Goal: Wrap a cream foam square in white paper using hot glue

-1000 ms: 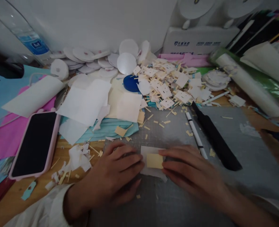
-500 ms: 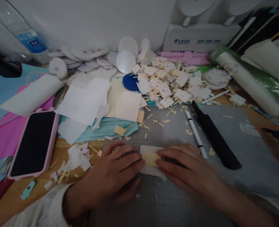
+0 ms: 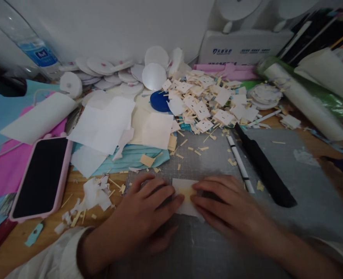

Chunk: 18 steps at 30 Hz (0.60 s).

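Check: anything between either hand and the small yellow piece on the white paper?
Nothing visible. The left hand and right hand lie flat on the white paper, fingertips meeting over the yellow piece and partly covering it. The pen and black knife lie apart to the right.

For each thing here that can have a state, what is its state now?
left hand: flat, fingertips pressing the white paper piece
right hand: flat, fingertips on the same piece
yellow patch: mostly covered by fingers
phone: screen dark, face up
pen: lying untouched
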### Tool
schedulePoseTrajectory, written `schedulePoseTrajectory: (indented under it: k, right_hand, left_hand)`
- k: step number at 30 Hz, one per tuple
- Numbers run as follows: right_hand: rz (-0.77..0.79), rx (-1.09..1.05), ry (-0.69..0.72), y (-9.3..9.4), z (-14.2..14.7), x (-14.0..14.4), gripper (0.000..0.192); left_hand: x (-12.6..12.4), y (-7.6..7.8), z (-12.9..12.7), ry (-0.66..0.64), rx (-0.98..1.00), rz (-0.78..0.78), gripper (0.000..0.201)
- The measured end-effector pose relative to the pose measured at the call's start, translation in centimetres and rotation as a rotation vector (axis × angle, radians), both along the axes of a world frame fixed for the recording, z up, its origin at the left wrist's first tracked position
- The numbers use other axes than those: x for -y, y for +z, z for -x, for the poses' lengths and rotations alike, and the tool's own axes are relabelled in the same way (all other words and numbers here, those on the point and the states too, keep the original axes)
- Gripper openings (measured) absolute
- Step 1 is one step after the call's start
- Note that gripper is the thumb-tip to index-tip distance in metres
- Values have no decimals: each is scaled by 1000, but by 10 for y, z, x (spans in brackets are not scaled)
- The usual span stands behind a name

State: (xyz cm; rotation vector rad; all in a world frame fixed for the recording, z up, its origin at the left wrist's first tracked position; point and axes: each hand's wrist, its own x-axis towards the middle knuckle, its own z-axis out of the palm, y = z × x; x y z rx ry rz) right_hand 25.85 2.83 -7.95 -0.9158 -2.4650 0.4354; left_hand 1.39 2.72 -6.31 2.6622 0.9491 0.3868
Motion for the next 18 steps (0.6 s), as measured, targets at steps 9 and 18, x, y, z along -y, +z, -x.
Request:
schedulePoseTrajectory:
  k: [9, 18]
  right_hand:
    - [12, -13, -235, -6, 0, -5, 18]
    - [256, -221, -210, 6, 12, -3, 6]
  left_hand:
    - [9, 1, -8, 22, -52, -106, 33]
    - [9, 4, -7, 133, 197, -21, 30]
